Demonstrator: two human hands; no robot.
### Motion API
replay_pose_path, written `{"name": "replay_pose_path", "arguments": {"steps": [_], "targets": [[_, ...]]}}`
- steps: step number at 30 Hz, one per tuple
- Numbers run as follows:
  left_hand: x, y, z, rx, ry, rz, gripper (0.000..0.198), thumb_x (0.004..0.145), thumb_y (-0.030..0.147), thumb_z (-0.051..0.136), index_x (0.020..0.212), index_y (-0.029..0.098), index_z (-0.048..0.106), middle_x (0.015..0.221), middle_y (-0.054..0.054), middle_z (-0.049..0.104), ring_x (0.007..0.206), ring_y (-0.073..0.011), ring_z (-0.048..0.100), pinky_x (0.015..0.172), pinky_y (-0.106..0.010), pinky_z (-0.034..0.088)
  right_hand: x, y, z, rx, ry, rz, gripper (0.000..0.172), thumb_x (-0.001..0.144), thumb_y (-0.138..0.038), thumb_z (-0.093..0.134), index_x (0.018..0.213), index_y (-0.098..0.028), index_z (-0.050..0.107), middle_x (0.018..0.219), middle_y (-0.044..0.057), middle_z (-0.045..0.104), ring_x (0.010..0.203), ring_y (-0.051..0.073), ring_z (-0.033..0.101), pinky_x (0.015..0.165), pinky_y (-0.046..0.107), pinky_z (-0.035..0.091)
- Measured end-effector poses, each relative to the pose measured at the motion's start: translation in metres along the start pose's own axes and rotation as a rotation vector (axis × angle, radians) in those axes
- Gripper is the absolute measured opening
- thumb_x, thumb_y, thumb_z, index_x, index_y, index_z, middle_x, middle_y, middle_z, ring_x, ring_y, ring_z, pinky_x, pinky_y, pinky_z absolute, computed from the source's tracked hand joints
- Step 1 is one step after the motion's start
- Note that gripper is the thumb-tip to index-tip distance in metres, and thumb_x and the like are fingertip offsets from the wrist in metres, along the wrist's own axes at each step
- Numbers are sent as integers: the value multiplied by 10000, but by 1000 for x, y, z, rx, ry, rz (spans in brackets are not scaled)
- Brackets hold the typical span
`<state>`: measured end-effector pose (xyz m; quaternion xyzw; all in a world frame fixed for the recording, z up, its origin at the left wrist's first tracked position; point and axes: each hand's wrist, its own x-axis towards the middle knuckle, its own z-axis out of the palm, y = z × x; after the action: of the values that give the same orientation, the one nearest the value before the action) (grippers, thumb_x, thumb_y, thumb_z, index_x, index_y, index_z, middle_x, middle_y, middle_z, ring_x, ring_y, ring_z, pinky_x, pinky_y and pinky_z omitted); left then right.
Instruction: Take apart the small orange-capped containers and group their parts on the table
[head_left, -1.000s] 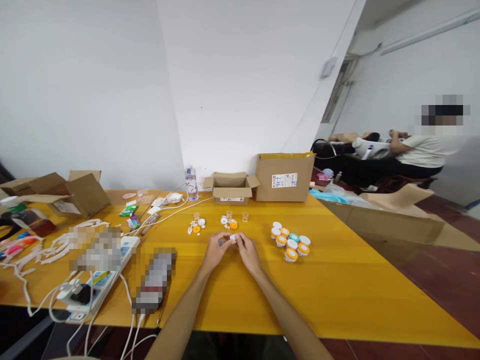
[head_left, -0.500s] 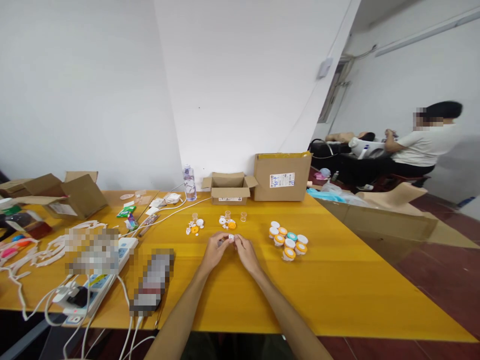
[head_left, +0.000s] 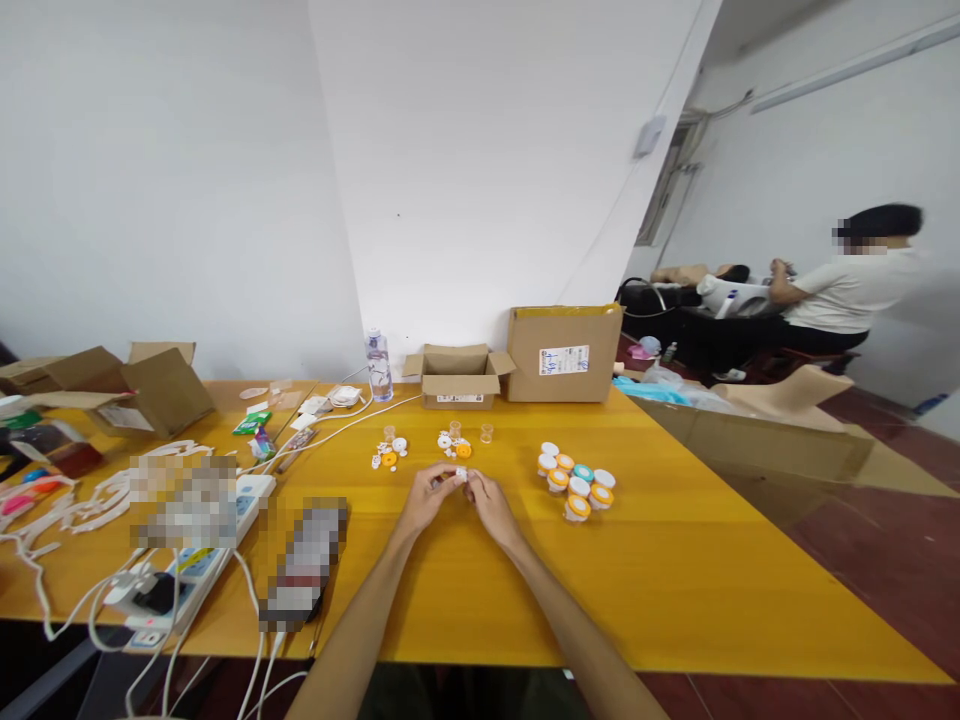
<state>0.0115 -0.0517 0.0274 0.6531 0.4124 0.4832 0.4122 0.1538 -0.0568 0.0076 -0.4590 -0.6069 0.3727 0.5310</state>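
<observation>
Both my hands meet over the middle of the yellow table (head_left: 675, 580). My left hand (head_left: 424, 497) and my right hand (head_left: 489, 503) pinch a small white plastic part (head_left: 459, 474) between their fingertips. Just beyond them lie loose small white and orange parts (head_left: 454, 443) and a second little pile (head_left: 390, 455), with small clear cups among them. To the right stands a cluster of several small round jars with orange, white and teal lids (head_left: 576, 480).
Open cardboard boxes (head_left: 457, 376) (head_left: 564, 352) and a water bottle (head_left: 379, 364) stand at the far edge. More boxes (head_left: 150, 388), a power strip (head_left: 187, 560), white cables and a phone (head_left: 304, 565) crowd the left side. A person sits at the far right (head_left: 847, 290).
My fingertips have shifted slightly around the small white part; the hands stay in the same place. The view has dropped a little since the earliest frame.
</observation>
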Motion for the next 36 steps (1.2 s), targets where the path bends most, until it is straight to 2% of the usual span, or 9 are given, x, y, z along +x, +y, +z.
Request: {"name": "replay_pose_path", "arguments": {"steps": [6,11,16,18,20,24,28,32,36], "targets": [[1,-5,0,-69,-5,21,365,747,519,705,909,204,789,898,-70,772,764,-206,667,692,-309,538,-1,3,0,-3,15,-25,431,871,-570,380,589,-256,468,527,-21,506,518,170,462,550,289,386],[2,-1,-1,-91,-43,-35,386,742,535,695,913,202,787,980,-89,763,785,-202,658,647,-290,514,-1,3,0,44,-1,0,429,868,-556,381,575,-252,454,495,-39,470,486,152,437,521,276,377],[2,2,0,-73,3,-35,367,747,521,688,896,198,779,950,-82,746,753,-189,630,554,-254,453,0,-5,1,136,-42,107,425,799,-599,427,556,-250,441,485,-47,441,449,132,391,460,264,351],[2,3,1,-21,47,15,315,774,487,679,877,207,780,892,-70,742,782,-200,631,599,-271,472,1,-7,2,182,-34,174,425,767,-614,450,552,-248,442,481,-48,431,433,124,369,427,257,331],[2,4,1,70,80,82,231,793,429,681,824,223,780,831,-56,738,813,-212,631,715,-315,492,2,-8,2,226,13,214,429,745,-625,472,549,-245,448,477,-46,429,424,120,364,406,251,321],[0,3,4,314,97,113,68,778,285,715,795,254,773,779,-38,730,869,-237,616,892,-400,426,4,-6,-1,275,167,216,434,726,-642,511,583,-233,500,493,-37,467,434,119,401,400,240,332],[-2,1,6,534,74,45,157,779,192,702,902,270,761,832,-40,731,994,-260,574,910,-411,380,5,-4,-3,246,264,182,460,713,-671,541,598,-226,526,508,-32,505,445,121,437,402,235,348],[-2,1,6,613,90,30,195,811,180,657,953,278,747,945,-49,727,1069,-269,543,909,-412,378,5,-4,-3,225,239,152,483,711,-690,549,609,-218,554,526,-23,533,453,126,467,414,238,370],[-3,3,7,586,105,63,166,860,258,619,968,270,744,985,-57,725,1084,-266,540,921,-408,382,4,-4,-4,202,212,103,501,720,-696,553,697,-202,635,584,0,598,491,142,511,437,247,405]]}}
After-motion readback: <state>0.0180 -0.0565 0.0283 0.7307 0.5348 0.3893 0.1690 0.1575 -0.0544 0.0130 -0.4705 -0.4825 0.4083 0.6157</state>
